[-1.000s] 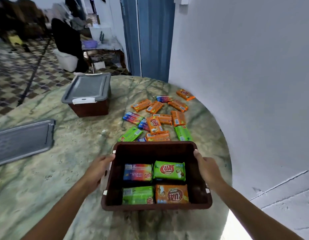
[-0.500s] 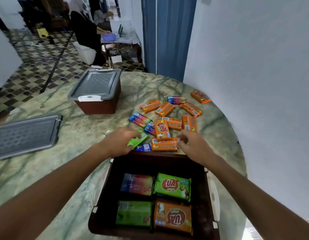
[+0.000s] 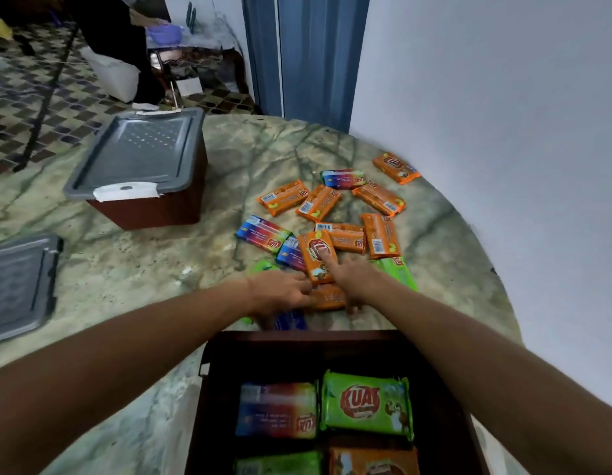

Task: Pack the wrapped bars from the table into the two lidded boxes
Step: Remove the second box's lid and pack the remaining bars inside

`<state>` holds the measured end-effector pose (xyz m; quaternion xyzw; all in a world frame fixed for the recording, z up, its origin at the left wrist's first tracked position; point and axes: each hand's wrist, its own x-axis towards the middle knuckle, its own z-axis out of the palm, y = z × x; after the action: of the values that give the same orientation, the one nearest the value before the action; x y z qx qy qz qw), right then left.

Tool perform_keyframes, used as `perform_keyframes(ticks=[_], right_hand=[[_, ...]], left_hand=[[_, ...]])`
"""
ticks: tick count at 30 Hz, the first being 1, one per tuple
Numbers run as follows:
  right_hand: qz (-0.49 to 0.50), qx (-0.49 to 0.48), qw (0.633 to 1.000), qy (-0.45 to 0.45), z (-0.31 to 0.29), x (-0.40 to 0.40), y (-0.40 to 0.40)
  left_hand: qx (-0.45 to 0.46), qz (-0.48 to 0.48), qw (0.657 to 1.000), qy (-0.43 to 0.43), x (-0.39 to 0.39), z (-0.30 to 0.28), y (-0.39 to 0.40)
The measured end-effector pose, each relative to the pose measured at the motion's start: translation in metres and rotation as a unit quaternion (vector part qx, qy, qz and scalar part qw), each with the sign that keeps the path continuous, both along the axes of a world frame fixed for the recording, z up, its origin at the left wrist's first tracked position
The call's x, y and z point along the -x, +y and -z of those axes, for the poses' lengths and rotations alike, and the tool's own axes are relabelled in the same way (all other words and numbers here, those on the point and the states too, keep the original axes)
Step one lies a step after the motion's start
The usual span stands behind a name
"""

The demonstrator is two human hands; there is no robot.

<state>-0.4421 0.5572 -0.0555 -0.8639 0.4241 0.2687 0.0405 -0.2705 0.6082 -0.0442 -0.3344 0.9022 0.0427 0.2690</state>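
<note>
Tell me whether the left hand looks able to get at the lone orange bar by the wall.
Probably not easily: the left hand is at the near bars, and the lone orange bar lies beyond the pile, with the right hand between.

A single head-worn wide-angle camera looks forward and steeply down over the round marble table [image 3: 133,289], close enough that both forearms fill the lower frame. The open brown box [image 3: 297,351] sits nearest at 6 o'clock, the loose wrapped bars [image 3: 332,214] mid-frame toward 12, the lidded box [image 3: 140,156] at 10. Tiled floor [image 3: 33,97] recedes at 11; a white wall [image 3: 486,132] closes 2 o'clock.
</note>
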Motion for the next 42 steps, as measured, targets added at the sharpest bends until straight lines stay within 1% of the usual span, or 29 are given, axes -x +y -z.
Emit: perform_keyframes(ticks=[2,4,6,8,10,12,15,18,20,23,26,27,30,34,37,42], right_hand=[[-0.009,0.000,1.000,-0.006,0.000,0.000,-0.001],[-0.010,-0.007,0.999,-0.030,0.000,0.003,-0.002],[0.002,-0.022,0.998,-0.054,-0.004,0.007,-0.001],[0.039,-0.053,0.994,-0.085,-0.013,0.012,-0.001],[0.073,-0.073,0.989,-0.110,-0.032,0.016,-0.002],[0.075,-0.059,0.991,-0.098,-0.056,0.021,-0.002],[0.060,0.011,0.995,-0.075,-0.098,0.033,0.012],[0.062,0.068,0.990,-0.108,-0.133,0.054,0.035],[0.062,0.072,0.986,-0.140,-0.153,0.070,0.057],[0.028,0.036,0.989,-0.141,-0.173,0.089,0.099],[-0.005,-0.031,0.991,-0.131,-0.168,0.099,0.139],[-0.025,-0.038,0.991,-0.129,-0.161,0.100,0.151],[-0.085,-0.026,0.989,-0.119,-0.126,0.100,0.179],[-0.108,-0.005,0.986,-0.127,-0.090,0.104,0.204],[-0.118,-0.014,0.985,-0.123,-0.075,0.105,0.215],[-0.126,-0.034,0.990,-0.042,-0.062,0.100,0.219]], left_hand=[[-0.006,0.019,1.000,0.001,0.000,0.002,0.003],[-0.005,0.032,0.999,0.006,0.001,0.003,0.003],[-0.011,0.025,1.000,0.007,0.002,0.000,0.002],[-0.020,-0.005,1.000,0.016,0.004,-0.010,0.000],[-0.020,-0.051,0.998,0.043,0.003,-0.027,-0.002],[0.009,-0.089,0.994,0.069,-0.003,-0.052,-0.004],[0.082,-0.160,0.977,0.119,-0.015,-0.089,0.007],[0.146,-0.200,0.953,0.174,-0.019,-0.114,0.039],[0.156,-0.208,0.949,0.180,-0.012,-0.124,0.070],[0.109,-0.215,0.959,0.150,0.007,-0.126,0.122],[0.052,-0.215,0.971,0.094,0.028,-0.107,0.162],[0.041,-0.216,0.973,0.072,0.033,-0.098,0.171],[0.014,-0.219,0.975,0.034,0.041,-0.073,0.186],[0.015,-0.205,0.979,0.003,0.049,-0.050,0.197],[0.010,-0.195,0.981,-0.007,0.050,-0.035,0.202],[-0.032,-0.209,0.977,0.021,0.038,-0.030,0.199]])
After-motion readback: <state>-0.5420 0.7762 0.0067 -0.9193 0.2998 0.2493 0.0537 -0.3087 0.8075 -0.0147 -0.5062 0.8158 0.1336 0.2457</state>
